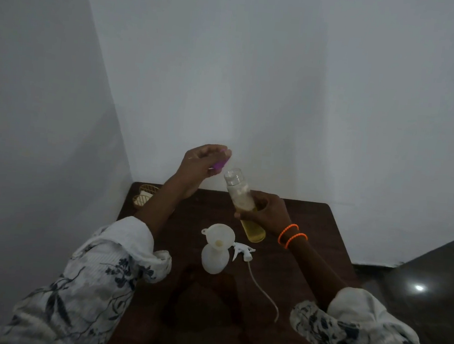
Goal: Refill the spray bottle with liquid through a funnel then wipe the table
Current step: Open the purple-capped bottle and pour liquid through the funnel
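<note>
Dim, flat light across the whole head view, grey and slightly murky. The white walls [283, 80] read as dull blue-grey, brighter at upper right, darker toward the left corner. One hard spot of glare sits on the dark floor [419, 287] at right, a small white reflection. The dark bench [288, 276] swallows detail; only a faint sheen shows near its middle. Soft, broad shadows fall on the wall behind the raised hands. Edges bend with the wide-angle lens: wall lines lean and the sleeves [96, 275] swell at the bottom corners. Fine detail is smeared and noisy throughout.
</note>
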Tool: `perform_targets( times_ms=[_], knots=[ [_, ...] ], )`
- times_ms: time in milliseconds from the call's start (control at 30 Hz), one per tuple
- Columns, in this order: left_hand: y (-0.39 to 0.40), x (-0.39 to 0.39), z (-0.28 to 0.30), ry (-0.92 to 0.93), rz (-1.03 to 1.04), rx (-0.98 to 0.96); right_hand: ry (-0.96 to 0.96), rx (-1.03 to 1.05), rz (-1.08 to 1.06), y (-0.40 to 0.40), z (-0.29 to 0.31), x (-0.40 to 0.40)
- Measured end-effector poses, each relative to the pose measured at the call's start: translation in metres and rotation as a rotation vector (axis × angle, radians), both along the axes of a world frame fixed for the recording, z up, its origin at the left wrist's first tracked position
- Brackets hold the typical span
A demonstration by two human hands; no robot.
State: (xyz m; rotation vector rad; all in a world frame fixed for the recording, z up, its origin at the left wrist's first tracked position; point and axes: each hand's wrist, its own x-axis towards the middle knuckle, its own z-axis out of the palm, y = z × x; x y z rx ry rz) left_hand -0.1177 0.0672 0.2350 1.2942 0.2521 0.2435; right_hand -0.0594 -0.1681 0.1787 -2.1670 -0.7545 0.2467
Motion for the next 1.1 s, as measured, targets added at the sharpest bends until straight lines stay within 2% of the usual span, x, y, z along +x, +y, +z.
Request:
perform_targets(
  times_ms=[233, 400, 467, 533, 633, 700, 833, 1100],
  knots=[
    [0.015, -0.016, -0.039, 0.110, -0.006, -0.426, -0.067, -0.099, -0.014, -0.015, -0.007, 0.000],
    [0.022, -0.027, -0.072, 0.207, 0.014, -0.521, -0.069, -0.147, -0.020, -0.026, -0.014, -0.003],
    [0.020, -0.031, -0.081, 0.300, 0.056, -0.443, -0.075, -0.174, -0.028, -0.029, -0.019, -0.003],
    [0.019, -0.034, -0.093, 0.441, 0.078, -0.274, -0.074, -0.209, -0.051, -0.032, -0.024, -0.003],
    [0.017, -0.042, -0.115, 0.622, 0.015, -0.023, -0.095, -0.271, -0.052, -0.038, -0.032, -0.002],
    [0.014, -0.049, -0.128, 0.697, -0.040, 0.059, -0.108, -0.297, -0.057, -0.041, -0.034, -0.004],
    [0.012, -0.056, -0.146, 0.769, -0.142, 0.127, -0.145, -0.337, -0.076, -0.045, -0.035, -0.008],
    [0.011, -0.064, -0.154, 0.778, -0.200, 0.161, -0.239, -0.403, -0.074, -0.046, -0.042, -0.016]
  ],
)
